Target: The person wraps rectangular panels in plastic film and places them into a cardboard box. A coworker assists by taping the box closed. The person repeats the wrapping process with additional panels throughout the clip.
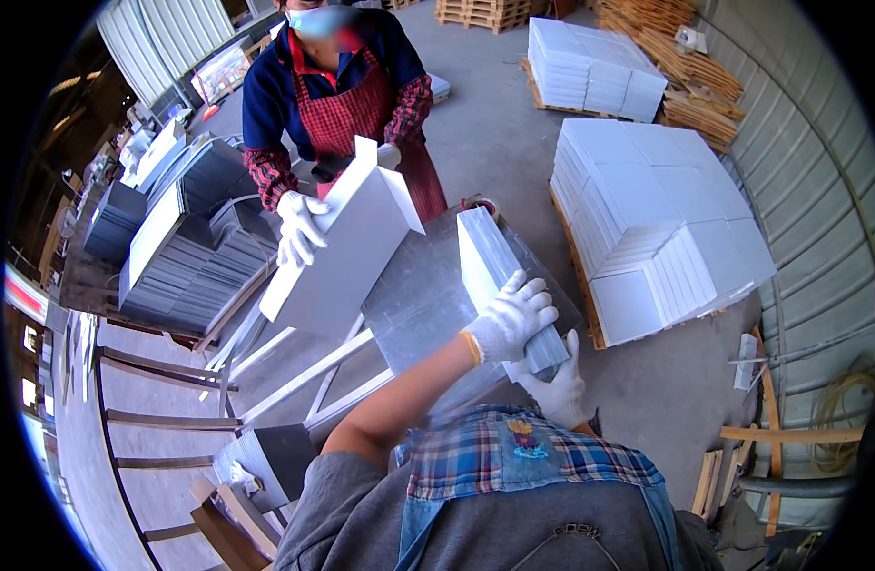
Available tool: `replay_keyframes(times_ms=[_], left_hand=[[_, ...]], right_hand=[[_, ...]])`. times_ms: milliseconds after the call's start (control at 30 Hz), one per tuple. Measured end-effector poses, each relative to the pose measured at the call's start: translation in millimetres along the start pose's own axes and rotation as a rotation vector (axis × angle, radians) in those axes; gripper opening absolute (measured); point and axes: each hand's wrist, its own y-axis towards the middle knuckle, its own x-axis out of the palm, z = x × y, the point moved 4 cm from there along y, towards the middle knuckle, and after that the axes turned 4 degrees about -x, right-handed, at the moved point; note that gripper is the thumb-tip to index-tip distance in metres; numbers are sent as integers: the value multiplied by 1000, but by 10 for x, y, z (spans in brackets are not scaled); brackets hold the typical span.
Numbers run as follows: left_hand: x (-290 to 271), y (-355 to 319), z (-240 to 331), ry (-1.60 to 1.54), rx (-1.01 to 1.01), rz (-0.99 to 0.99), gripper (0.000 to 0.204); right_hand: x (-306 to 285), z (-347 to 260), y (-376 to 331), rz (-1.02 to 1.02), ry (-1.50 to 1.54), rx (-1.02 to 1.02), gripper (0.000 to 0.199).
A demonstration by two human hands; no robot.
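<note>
My left hand [513, 318], in a white knit glove, is closed over the upper edge of a stack of thin grey panels [513, 257] with a white outer face. The stack stands tilted on its edge on a grey metal tabletop [409, 295]. At its near end my right hand [559, 388], gloved too, grips the lower corner with the thumb raised; its other fingers are partly hidden. Across the table a co-worker in a red checked apron [337, 114] holds a white carton [347, 243] with open end flaps in gloved hands.
Pallets of stacked white cartons [666, 181] stand at the right and back right. A bench at the left bears strapped stacks of grey panels [176, 257]. White rails [314, 376] run beside a metal roller frame [161, 419]. Wooden slats [708, 481] lie at the lower right.
</note>
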Motion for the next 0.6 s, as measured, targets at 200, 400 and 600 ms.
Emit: replay_keyframes(times_ms=[200,400,600], left_hand=[[29,-28,-9,-10,15,67,57],[13,-11,7,64,7,41,55],[57,20,3,68,14,55,55]], right_hand=[[223,170,19,90,120,4,116],[341,321,47,155,230,-108,106],[331,348,58,169,131,-142,95]])
